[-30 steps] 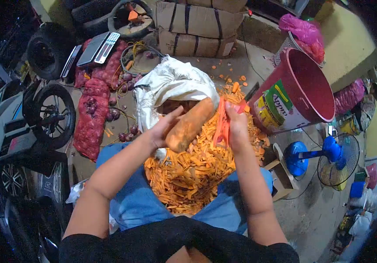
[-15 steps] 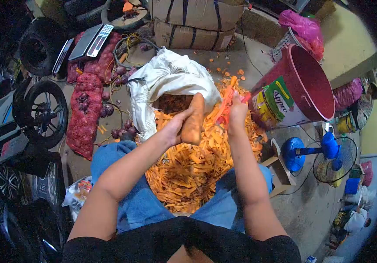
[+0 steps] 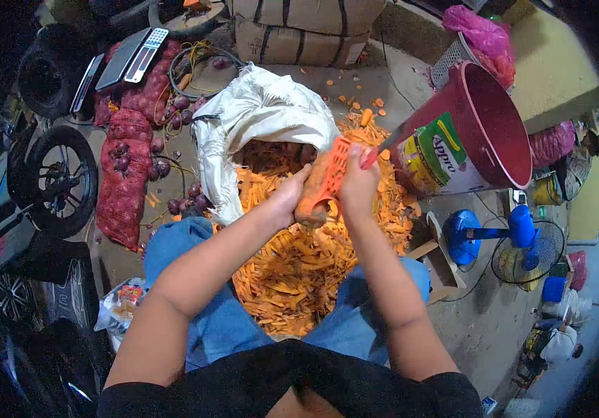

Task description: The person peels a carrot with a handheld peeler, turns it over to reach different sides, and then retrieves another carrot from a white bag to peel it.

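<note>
Peeler (image 3: pixel 337 161) swung in against the carrot (image 3: pixel 315 182), both above the peelings (image 3: pixel 278 279). Our left hand (image 3: pixel 290 196) cradles the carrot; our right hand (image 3: pixel 359 184) grips the peeler. We want light, even pressure lengthwise.

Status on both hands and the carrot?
Left hand: holding carrot. Right hand: gripping orange peeler, laid across carrot. Red bucket stands close beyond right hand; nothing seen between peeler and carrot.
</note>
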A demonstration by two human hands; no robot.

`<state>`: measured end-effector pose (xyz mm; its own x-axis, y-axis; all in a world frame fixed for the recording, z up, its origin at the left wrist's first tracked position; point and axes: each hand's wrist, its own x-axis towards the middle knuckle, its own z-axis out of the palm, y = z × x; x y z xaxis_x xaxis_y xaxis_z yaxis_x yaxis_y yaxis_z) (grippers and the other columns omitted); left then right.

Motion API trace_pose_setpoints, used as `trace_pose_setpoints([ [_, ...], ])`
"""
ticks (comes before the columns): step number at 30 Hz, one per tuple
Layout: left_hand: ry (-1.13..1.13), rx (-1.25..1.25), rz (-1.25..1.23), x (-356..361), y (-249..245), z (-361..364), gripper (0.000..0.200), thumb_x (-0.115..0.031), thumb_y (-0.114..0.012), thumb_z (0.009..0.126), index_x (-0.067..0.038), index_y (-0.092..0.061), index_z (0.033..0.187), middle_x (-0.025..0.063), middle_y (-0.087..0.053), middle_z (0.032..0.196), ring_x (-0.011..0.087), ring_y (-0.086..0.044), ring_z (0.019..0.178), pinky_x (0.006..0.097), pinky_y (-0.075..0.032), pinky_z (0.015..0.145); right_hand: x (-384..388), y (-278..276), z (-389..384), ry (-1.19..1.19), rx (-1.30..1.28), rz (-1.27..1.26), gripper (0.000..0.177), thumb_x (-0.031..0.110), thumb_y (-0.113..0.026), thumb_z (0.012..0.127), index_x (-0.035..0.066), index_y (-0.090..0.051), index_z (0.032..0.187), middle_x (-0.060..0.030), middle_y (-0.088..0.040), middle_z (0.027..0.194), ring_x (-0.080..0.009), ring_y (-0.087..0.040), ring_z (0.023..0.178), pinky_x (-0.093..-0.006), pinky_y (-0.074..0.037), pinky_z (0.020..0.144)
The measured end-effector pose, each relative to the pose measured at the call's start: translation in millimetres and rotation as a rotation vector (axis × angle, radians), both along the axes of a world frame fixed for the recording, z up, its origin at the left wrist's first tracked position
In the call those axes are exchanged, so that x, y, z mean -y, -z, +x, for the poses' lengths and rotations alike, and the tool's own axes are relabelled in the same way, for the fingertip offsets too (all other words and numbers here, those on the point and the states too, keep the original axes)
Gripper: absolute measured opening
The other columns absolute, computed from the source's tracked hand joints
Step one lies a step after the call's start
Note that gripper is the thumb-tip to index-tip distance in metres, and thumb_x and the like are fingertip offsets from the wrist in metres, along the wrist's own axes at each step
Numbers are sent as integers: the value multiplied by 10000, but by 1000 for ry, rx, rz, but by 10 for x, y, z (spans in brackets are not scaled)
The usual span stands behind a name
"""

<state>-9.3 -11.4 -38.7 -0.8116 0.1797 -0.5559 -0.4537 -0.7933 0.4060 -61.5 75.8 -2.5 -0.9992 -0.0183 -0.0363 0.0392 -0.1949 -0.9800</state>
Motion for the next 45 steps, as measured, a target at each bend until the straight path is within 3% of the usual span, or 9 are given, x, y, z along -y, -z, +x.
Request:
trace_pose_setpoints([
  [4, -19, 0, -198, -105, -115, 26, 404, -333, -219, 857, -50, -429, 1055, 90, -504, 1004, 168, -503, 887, 300, -408, 770, -67, -1, 89, -63, -155, 283, 239, 206, -425, 821, -15, -490, 757, -10, -479, 650, -80, -425, 601, -233, -354, 531],
  [10, 352, -86, -348, -235, -305, 200, 368, -318, -288, 850, -40, -423, 1051, 66, -538, 921, 125, -547, 756, 258, -450, 642, -563, 273, -650, 394, -166, 573, 234, 185, -457, 797, -5, -474, 662, -31, -461, 558, -118, -393, 495, -276, -332, 479],
  [18, 157, -26, 18, 3, 117, 35, 402, -409, -331, 817, -89, -440, 1036, 67, -540, 890, 149, -547, 681, 292, -464, 605, -150, -15, -213, 221, -225, 74, 219, 185, -440, 805, 7, -453, 678, -25, -456, 591, -109, -400, 536, -273, -339, 492],
  [23, 57, -43, -143, -32, -21, 45, 414, -397, -298, 831, -64, -460, 1017, 70, -545, 887, 154, -551, 705, 303, -467, 611, -46, 89, 88, -2, -303, 420, 146, 142, -439, 795, 18, -509, 764, -65, -527, 669, -140, -470, 587, -276, -378, 542],
  [31, 353, -177, -225, -78, -156, 191, 418, -384, -339, 824, -57, -431, 1068, 56, -523, 980, 140, -525, 834, 275, -436, 713, -591, 184, -756, 520, 89, 571, 183, 150, -434, 795, -8, -487, 721, -66, -522, 631, -152, -480, 553, -301, -379, 509],
  [34, 206, 0, -166, 99, -72, 84, 393, -376, -323, 831, -69, -441, 1046, 58, -527, 961, 150, -529, 821, 291, -439, 716, -272, -30, -382, 294, -101, 202, 207, 181, -448, 797, -14, -474, 730, -67, -511, 628, -170, -476, 550, -313, -374, 510],
  [39, 100, -125, -217, 5, 90, 63, 394, -348, -258, 852, -66, -430, 1068, 68, -522, 983, 145, -524, 842, 280, -422, 751, 7, 138, 96, 36, -297, 421, 223, 195, -469, 795, 7, -485, 677, -24, -493, 611, -92, -423, 555, -253, -360, 508],
  [42, 378, -116, -274, -14, 48, 128, 407, -344, -272, 851, -47, -419, 1088, 77, -505, 1022, 145, -513, 883, 271, -408, 777, -205, 295, -359, 263, -221, 570, 229, 196, -454, 803, -2, -476, 689, -18, -482, 609, -91, -424, 551, -247, -355, 503],
  [45, 390, -91, -264, -65, -311, 205, 408, -339, -298, 847, -40, -415, 1097, 82, -491, 1051, 151, -499, 921, 275, -401, 793, -517, 371, -681, 394, -21, 218, 260, 183, -428, 809, 1, -466, 628, -46, -492, 572, -153, -447, 520, -302, -360, 486],
])
